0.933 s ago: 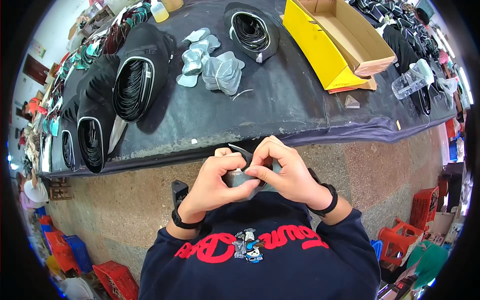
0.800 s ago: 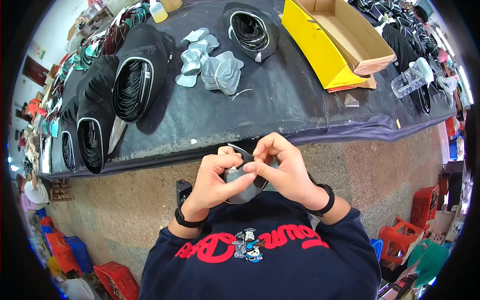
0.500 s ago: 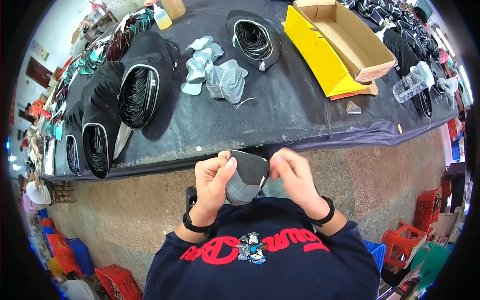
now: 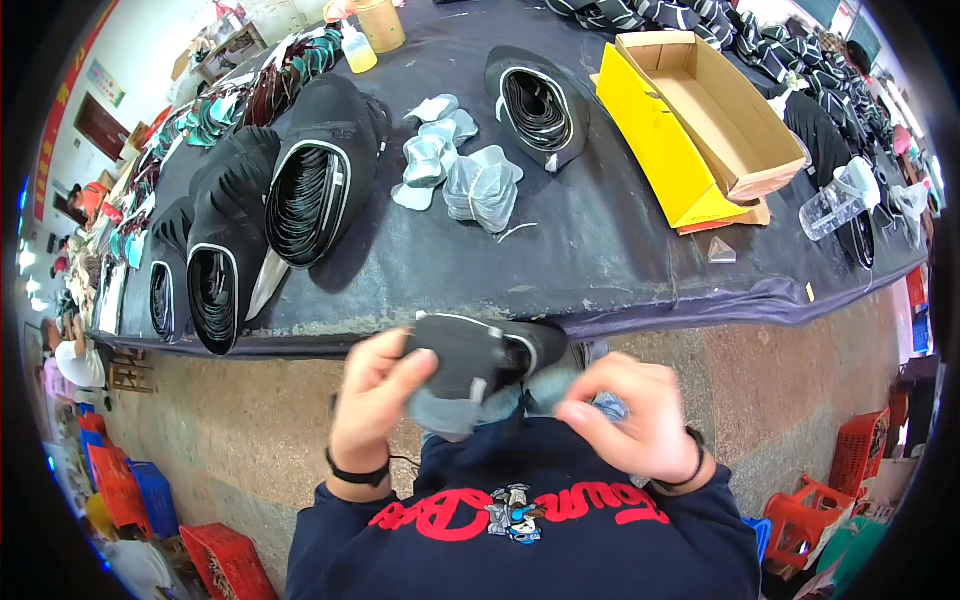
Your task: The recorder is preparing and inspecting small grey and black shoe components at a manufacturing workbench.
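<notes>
A black shoe upper (image 4: 445,355) with pale edging hangs just in front of the table edge. My left hand (image 4: 370,395) is closed on its left end, thumb on top. A grey toe piece (image 4: 445,415) shows along its lower side, and part of it is blurred. Apart from the upper on the right, my right hand (image 4: 635,415) has its fingers curled and thumb close to them, smeared by motion; whatever it pinches is too small to make out. On the table beyond lie a tied stack of grey toe pieces (image 4: 482,188) and some loose grey pieces (image 4: 425,160).
Nested black shoe uppers (image 4: 325,170) lie at the table's left, another bundle (image 4: 540,105) at centre. A yellow cardboard box (image 4: 650,130), a clear plastic cup (image 4: 835,205) and a small clear wedge (image 4: 720,250) are to the right. Red crates (image 4: 225,560) stand on the floor.
My right hand has drawn away from the upper, down and to the right. My left hand has moved left with the upper, which now shows its opening. The view has shifted slightly.
</notes>
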Available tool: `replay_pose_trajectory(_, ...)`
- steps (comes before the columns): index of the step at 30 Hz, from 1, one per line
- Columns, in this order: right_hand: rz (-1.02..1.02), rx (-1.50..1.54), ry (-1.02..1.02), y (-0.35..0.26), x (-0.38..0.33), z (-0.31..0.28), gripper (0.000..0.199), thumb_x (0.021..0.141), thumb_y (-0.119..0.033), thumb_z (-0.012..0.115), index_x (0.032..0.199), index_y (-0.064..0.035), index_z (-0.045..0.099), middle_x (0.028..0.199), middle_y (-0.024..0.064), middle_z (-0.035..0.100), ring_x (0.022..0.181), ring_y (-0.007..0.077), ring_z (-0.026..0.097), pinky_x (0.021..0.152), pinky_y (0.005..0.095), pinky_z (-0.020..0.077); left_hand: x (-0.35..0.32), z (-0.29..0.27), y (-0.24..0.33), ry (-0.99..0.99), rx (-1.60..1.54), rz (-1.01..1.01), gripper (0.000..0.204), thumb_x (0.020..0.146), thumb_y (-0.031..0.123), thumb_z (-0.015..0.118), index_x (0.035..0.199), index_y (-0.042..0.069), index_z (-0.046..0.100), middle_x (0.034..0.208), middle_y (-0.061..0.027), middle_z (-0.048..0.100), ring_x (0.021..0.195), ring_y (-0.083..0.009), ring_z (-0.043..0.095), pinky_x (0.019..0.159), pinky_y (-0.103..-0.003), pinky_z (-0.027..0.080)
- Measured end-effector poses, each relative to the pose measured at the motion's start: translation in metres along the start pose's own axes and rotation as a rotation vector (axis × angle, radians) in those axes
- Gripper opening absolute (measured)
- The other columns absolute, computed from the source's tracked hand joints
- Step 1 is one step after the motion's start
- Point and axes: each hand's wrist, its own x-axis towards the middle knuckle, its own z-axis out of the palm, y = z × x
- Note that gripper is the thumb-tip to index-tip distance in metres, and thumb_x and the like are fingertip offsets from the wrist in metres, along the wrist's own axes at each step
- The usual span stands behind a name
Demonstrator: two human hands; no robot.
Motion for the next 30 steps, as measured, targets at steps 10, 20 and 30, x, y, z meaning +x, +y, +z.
replay_pose_trajectory(10,-0.719,1.332,-0.182,-0.074,0.005,-0.024,0.008,0.079,0.007,0.056,0.081,-0.0010,0.057,0.095,0.0169,0.059,0.087,0.0292,0.059,0.077,0.0299,0.0522,0.044,-0.136,-0.008,0.090,-0.788,0.692,0.018,0.092,0.023,0.045,0.098,0.013,0.058,0.071,0.0036,0.054,0.088,-0.0153,0.049,0.090,-0.039,0.032)
replay_pose_trajectory(20,-0.749,1.377,-0.286,-0.072,0.014,-0.020,0.012,0.073,0.011,0.058,0.076,-0.0008,0.057,0.087,0.0158,0.060,0.081,0.0259,0.059,0.070,0.0302,0.0520,0.025,-0.143,-0.031,0.929,-0.820,0.258,0.041,0.085,0.036,0.054,0.118,0.014,0.042,0.124,-0.0147,0.035,0.110,-0.0291,0.040,0.089,-0.057,0.040)
replay_pose_trajectory(30,-0.790,1.353,-0.332,-0.066,0.020,-0.021,0.007,0.077,0.005,0.055,0.074,-0.0003,0.060,0.081,0.0154,0.061,0.069,0.0256,0.059,0.060,0.0288,0.0480,0.018,-0.147,-0.030,0.797,-0.297,0.173,0.032,0.075,0.022,0.053,0.103,0.007,0.048,0.106,-0.0089,0.054,0.085,-0.0197,0.056,0.068,-0.036,0.052)
